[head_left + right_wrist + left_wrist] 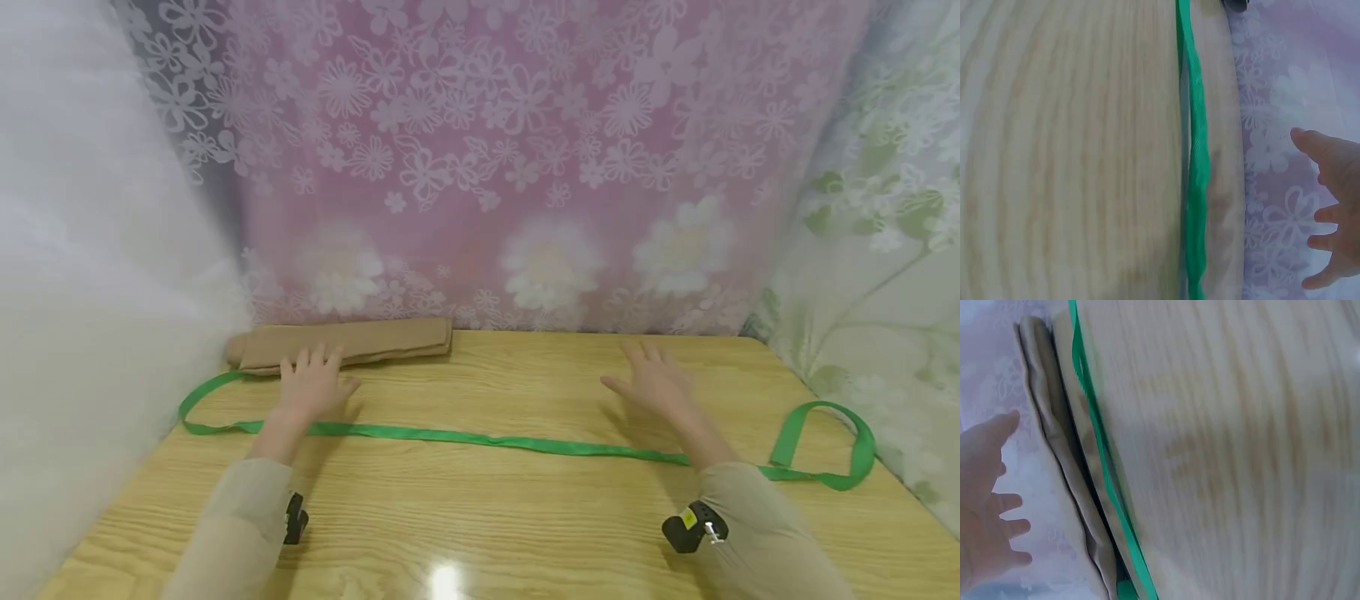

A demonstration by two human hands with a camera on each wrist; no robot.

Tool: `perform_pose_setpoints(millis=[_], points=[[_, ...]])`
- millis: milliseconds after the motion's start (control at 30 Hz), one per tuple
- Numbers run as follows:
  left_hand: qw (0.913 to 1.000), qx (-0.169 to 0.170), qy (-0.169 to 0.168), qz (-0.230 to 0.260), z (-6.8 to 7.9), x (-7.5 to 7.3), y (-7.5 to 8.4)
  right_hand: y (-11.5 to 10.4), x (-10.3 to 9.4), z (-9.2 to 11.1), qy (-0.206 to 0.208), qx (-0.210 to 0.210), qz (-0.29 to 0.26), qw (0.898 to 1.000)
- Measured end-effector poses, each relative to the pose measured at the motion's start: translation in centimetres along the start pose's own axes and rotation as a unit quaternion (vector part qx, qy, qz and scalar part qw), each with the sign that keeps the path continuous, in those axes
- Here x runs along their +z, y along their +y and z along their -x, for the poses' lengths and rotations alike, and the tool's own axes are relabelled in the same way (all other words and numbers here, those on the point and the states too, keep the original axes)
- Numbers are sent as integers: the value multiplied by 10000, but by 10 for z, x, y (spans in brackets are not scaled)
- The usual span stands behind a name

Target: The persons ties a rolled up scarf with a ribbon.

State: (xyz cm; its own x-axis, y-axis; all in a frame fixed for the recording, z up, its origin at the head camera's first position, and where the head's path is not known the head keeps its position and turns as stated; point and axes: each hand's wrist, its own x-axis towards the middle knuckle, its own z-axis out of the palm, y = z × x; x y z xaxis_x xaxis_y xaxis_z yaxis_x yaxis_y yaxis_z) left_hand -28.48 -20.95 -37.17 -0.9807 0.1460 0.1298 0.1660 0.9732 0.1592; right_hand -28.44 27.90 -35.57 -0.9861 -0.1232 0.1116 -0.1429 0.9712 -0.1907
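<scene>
A long green ribbon (450, 436) runs across the wooden table, with a loop at its left end and another at its right. My left hand (311, 387) hovers with spread fingers just in front of a folded brown cloth (390, 337), holding nothing. In the left wrist view the same hand (988, 506) appears beyond the cloth (1063, 425), fingers apart. On the other side, my right hand (654, 379) is held over the table past the ribbon, fingers spread. The right wrist view has that hand (1338, 206) with nothing in its fingers and the ribbon (1197, 150) lying nearby.
A pink flowered curtain (465, 167) hangs along the table's back edge. White sheeting (97, 250) closes off the left side, and a leaf-patterned curtain (885, 275) the right. The wooden table (480, 508) stretches beneath both arms.
</scene>
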Motion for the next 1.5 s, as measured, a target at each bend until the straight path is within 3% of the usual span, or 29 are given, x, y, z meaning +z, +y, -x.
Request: perform_pose_setpoints(millis=[233, 533, 700, 900, 1233, 1500], points=[[9988, -96, 464, -116, 5, -14, -14, -26, 0, -14, 305, -379, -260, 9985], [9978, -366, 540, 97, 7, -27, -44, -73, -2, -35, 60, -534, -929, 9942], [9967, -571, 528, 224, 8, -33, -60, -97, -1, -49, 5, -830, -1688, 9821], [9924, -979, 390, 634, 11, -36, -76, -119, 8, -67, -88, -836, -2180, 9723], [9880, -1272, -93, 874, 24, -37, -100, -159, 28, -83, -423, -488, -3068, 9496], [9786, -1632, -316, 1215, 27, -33, -105, -186, 45, -92, -579, -528, -3334, 9395]])
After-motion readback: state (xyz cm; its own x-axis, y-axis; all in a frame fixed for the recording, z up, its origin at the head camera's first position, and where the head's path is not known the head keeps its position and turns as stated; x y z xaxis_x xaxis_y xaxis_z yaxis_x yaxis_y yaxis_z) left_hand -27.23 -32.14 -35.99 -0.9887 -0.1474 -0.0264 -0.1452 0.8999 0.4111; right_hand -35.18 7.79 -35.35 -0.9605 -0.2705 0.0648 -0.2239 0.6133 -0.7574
